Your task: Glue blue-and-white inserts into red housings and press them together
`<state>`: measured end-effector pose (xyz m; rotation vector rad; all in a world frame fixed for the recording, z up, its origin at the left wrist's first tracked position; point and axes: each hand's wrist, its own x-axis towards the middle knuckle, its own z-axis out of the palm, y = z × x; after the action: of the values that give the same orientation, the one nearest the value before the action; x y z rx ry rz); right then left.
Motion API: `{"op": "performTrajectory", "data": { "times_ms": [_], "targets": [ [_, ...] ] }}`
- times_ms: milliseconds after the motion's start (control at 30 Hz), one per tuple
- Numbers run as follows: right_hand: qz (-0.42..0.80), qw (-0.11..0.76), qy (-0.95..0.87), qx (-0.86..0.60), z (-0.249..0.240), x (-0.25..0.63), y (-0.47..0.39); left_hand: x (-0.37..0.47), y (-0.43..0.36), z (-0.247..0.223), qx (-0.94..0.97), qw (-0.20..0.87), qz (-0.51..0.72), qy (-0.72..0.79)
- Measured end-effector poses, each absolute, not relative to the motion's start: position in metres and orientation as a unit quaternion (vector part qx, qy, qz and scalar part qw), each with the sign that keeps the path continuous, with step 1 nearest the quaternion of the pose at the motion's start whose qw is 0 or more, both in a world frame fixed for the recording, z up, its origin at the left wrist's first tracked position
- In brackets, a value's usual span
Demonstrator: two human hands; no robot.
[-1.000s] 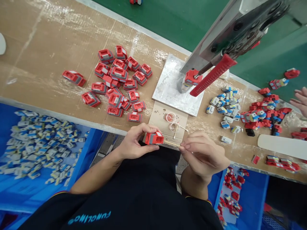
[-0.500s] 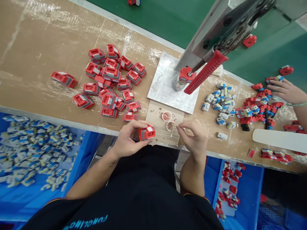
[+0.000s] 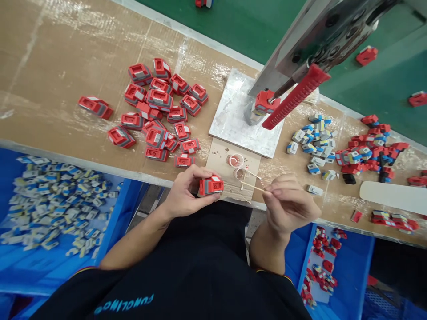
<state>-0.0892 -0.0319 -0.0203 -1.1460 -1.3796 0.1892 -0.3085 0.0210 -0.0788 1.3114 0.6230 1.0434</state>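
My left hand point(image 3: 185, 195) is closed around a red and grey plastic toy part point(image 3: 211, 185), its recessed side facing up. Fingers of my right hand point(image 3: 289, 202) pinch the end of a thin cotton swab point(image 3: 253, 186), which points left toward two small round cups. One cup point(image 3: 236, 160) has something reddish inside; the nearer cup point(image 3: 239, 174) has a second thin swab point(image 3: 254, 173) leaning out over its rim. Both cups stand on a stained cardboard piece point(image 3: 230, 189) at the table's front edge.
A lever press with a red handle point(image 3: 295, 98) rises from a metal plate point(image 3: 230, 109). Left of it lie many red toy parts point(image 3: 160, 98); right are white-blue parts point(image 3: 318, 140) and red ones point(image 3: 373, 142). Blue bins point(image 3: 116, 218) hang below the table edge.
My right hand has moved right, away from the cups, drawing the swab along. My left hand keeps the toy part nearly in place. A co-worker's hand at the far right has left the view.
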Motion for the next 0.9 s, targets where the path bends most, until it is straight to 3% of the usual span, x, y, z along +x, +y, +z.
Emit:
{"op": "performTrajectory", "data": {
  "times_ms": [900],
  "targets": [
    [0.14,0.563,-0.67,-0.462,-0.014,-0.104,-0.027,-0.307,0.023,-0.071,0.612,0.574,0.486,0.244]
  ]
}}
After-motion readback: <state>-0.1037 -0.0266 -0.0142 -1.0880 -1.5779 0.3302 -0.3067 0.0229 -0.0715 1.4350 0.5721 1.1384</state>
